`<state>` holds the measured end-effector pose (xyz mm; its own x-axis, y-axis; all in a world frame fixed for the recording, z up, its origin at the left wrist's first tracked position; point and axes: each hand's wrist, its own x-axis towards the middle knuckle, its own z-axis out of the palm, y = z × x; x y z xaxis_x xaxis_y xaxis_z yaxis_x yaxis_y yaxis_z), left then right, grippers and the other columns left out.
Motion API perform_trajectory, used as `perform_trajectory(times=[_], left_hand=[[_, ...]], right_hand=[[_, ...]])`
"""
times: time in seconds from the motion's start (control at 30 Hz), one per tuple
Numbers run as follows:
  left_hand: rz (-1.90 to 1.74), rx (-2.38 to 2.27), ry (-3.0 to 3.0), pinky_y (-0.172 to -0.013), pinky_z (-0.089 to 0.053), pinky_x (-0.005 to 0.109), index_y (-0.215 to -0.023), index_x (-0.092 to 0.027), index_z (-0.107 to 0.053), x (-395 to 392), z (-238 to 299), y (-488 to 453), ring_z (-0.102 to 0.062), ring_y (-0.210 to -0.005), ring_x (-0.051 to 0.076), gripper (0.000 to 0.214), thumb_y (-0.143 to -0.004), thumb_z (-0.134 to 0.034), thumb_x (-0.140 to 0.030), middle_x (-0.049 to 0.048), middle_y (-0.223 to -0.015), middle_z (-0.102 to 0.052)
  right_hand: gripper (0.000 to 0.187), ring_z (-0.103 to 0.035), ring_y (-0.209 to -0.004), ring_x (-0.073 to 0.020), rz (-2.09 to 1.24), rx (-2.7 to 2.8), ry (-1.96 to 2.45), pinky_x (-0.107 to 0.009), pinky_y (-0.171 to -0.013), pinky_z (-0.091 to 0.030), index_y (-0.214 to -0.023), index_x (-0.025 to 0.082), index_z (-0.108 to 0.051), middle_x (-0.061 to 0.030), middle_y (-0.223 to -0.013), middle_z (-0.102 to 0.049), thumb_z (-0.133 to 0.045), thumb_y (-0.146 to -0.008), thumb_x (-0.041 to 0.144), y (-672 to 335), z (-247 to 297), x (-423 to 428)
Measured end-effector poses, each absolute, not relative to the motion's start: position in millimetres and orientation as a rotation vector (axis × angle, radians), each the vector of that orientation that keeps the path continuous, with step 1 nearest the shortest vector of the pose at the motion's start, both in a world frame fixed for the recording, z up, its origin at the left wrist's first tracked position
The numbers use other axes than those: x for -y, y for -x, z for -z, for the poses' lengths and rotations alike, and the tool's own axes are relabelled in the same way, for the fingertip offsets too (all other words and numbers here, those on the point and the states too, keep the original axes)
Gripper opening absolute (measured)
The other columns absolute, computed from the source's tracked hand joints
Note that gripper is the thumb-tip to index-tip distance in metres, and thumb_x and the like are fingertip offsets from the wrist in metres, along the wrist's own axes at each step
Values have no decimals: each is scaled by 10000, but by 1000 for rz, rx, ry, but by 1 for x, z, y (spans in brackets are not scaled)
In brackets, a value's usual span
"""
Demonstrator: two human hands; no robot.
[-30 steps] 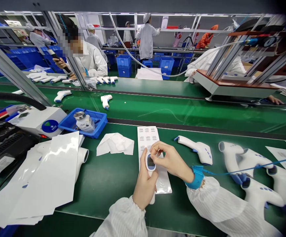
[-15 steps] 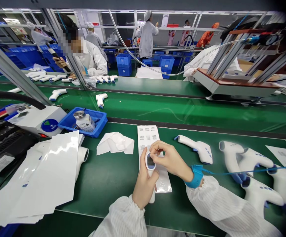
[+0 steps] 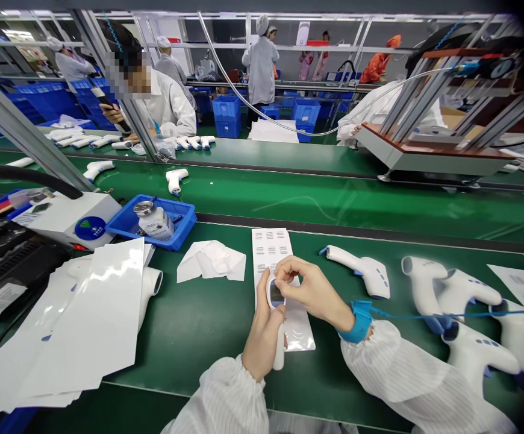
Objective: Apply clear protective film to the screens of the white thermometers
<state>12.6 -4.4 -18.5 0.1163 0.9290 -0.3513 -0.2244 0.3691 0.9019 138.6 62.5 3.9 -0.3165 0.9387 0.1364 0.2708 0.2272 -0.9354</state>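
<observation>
My left hand (image 3: 264, 334) is wrapped round a white infrared thermometer (image 3: 279, 355), its small dark screen facing up and its handle pointing toward me. The thumb lies at the screen's lower edge. My right hand (image 3: 307, 286), with a blue wrist strap (image 3: 356, 321), pinches at the screen's upper right edge; whatever is between its fingertips is hidden or too small to make out. Beneath both hands lies a sheet of printed labels (image 3: 271, 241), partly covered. Another white thermometer (image 3: 370, 274) rests to the right, and several more (image 3: 479, 355) are grouped at the far right.
Left of my hands is a crumpled white cloth or paper (image 3: 211, 261). A blue tray (image 3: 178, 238) holds a metal-capped bottle (image 3: 156, 222). White sheets (image 3: 103, 319) are stacked at left. Beyond runs a green conveyor belt (image 3: 289, 199) carrying thermometers; a co-worker (image 3: 167, 102) sits across it.
My left thumb has moved up to the screen's lower edge. My right hand stays pinched at the screen. The thermometers on the belt have shifted slightly left.
</observation>
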Motion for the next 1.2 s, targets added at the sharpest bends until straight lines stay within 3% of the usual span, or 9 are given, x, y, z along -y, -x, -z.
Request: perform_trajectory(times=[0.4, 0.77, 0.93, 1.07, 1.2], left_hand=[[-910, -1142, -786, -449, -405, 231, -1525, -312, -65, 2, 12, -13, -395, -434, 56, 644, -935, -323, -327, 103, -1146, -570], [-933, -1165, -778, -446, -421, 236, -1530, -297, -125, 2, 10, -15, -440, -432, 59, 664, -908, -358, -314, 121, -1261, -570], [-990, -1198, -776, -445, -443, 224, -1504, -264, -231, 3, 8, -16, -479, -439, 73, 660, -871, -417, -298, 94, -1118, -641], [-968, -1164, -769, -423, -436, 207, -1501, -267, -196, 3, 10, -15, -438, -411, 63, 635, -896, -387, -287, 59, -978, -635], [-988, -1145, -766, -431, -476, 213, -1441, -284, -264, -4, 16, -14, -483, -517, 108, 544, -931, -384, -432, 26, -859, -574]], right_hand=[[107, -561, -730, -139, -1081, 1735, 1153, -269, -662, -450, -685, 200, -568, -4, -792, -611, -549, -720, 101, -138, -4, -61], [88, -558, -708, -139, -1037, 1751, 1212, -276, -663, -465, -685, 200, -554, -6, -803, -617, -546, -708, 115, -136, -5, -60], [101, -544, -690, -138, -995, 1774, 1255, -280, -658, -458, -671, 203, -540, -1, -791, -605, -550, -694, 105, -135, -8, -58], [118, -548, -707, -144, -963, 1803, 1271, -283, -667, -456, -683, 207, -537, 3, -795, -606, -549, -694, 90, -135, -9, -57], [124, -566, -754, -156, -932, 1847, 1291, -295, -703, -453, -694, 210, -548, 5, -808, -612, -562, -719, 89, -134, -10, -57]])
